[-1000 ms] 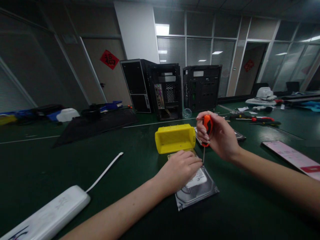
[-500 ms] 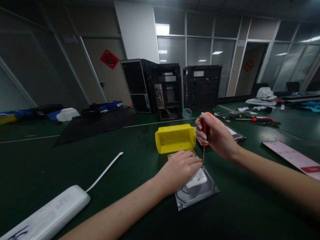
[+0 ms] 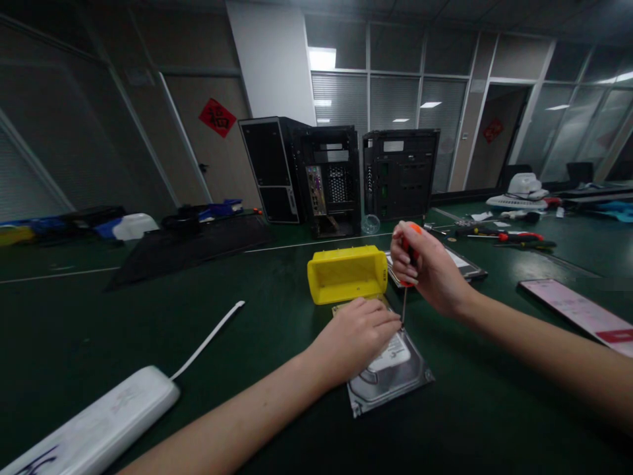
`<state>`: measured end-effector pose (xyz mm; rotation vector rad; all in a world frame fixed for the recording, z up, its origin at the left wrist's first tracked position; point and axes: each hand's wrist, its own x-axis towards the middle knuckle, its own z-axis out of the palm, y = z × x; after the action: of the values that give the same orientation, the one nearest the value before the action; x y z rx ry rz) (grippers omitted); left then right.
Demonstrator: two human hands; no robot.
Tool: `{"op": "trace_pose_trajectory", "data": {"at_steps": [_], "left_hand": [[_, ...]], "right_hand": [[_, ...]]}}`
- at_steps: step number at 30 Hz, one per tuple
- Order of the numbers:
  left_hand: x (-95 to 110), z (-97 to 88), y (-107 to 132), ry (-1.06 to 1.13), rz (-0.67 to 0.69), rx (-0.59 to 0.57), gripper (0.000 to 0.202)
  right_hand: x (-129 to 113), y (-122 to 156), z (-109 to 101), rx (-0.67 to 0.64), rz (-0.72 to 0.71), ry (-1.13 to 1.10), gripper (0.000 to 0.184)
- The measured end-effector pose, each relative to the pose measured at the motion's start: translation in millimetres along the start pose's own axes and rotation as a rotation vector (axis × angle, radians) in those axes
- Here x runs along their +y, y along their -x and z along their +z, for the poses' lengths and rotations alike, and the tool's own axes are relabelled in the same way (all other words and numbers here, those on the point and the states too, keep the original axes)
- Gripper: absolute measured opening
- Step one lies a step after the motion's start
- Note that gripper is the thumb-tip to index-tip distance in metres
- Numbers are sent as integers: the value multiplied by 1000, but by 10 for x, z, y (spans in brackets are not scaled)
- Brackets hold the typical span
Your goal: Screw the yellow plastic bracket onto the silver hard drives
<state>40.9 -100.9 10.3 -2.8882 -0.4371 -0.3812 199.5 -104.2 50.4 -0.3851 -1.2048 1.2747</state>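
Note:
A silver hard drive (image 3: 395, 376) lies flat on the green table (image 3: 247, 343). My left hand (image 3: 356, 336) rests on its far half, fingers curled and pressing it down. Just right of those fingers, the thin shaft of a red-handled screwdriver (image 3: 404, 303) stands upright with its tip on the drive's far right edge. My right hand (image 3: 428, 267) is wrapped round the handle, only the handle's top showing. A yellow plastic bin (image 3: 346, 274) stands just behind the drive, open side towards me.
A white power strip (image 3: 99, 422) with its cable lies at the near left. Three black computer cases (image 3: 341, 175) stand at the back. A dark flat tray (image 3: 469, 264) lies behind my right hand, pliers and tools (image 3: 519, 236) farther right, and a pink-white sheet (image 3: 578, 310) at the right edge.
My right hand has turned on the screwdriver handle and closed over it, hiding most of the red grip. The left hand and the drive have stayed still.

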Motion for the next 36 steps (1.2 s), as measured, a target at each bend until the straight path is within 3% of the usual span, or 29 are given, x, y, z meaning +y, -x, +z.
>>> {"op": "trace_pose_trajectory", "data": {"at_steps": [5, 17, 26, 29, 33, 36], "left_hand": [[-2, 3, 0, 6, 6, 3, 26], [8, -14, -3, -5, 0, 3, 26], [8, -7, 1, 1, 0, 6, 26], [6, -2, 1, 2, 2, 15, 26], [2, 2, 1, -3, 0, 3, 26], [2, 0, 2, -3, -2, 2, 27]], "right_hand": [[-4, 7, -7, -22, -10, -60, 36], [-17, 24, 40, 58, -62, 80, 18], [0, 21, 36, 44, -49, 44, 8], [2, 18, 24, 50, -66, 60, 10], [-10, 14, 13, 39, -45, 10, 26], [-15, 12, 12, 41, -26, 5, 26]]}}
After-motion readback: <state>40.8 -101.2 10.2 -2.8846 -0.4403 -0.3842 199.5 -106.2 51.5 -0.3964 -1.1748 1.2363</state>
